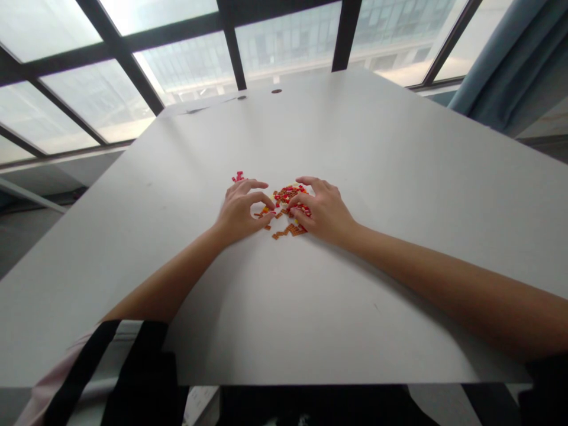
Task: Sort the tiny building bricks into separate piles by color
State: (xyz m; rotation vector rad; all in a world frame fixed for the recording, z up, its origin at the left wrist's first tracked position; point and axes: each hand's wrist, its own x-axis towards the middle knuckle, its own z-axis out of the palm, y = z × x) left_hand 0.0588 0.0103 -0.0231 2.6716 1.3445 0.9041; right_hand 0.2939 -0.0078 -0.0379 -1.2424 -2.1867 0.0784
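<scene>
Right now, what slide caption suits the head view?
Left hand and right hand among small colourful pieces on a white table.

Daylight is pouring through the windows (288,50) spanning ten to one o'clock, bleaching the outside view into pale haze. The worktop (284,325) is reflecting it softly, greying towards six. Faint shadows are spreading below the forearms (412,266) at seven and four. The small pieces (290,193) are blurring together; wide-angle distortion is stretching the edges.
</scene>
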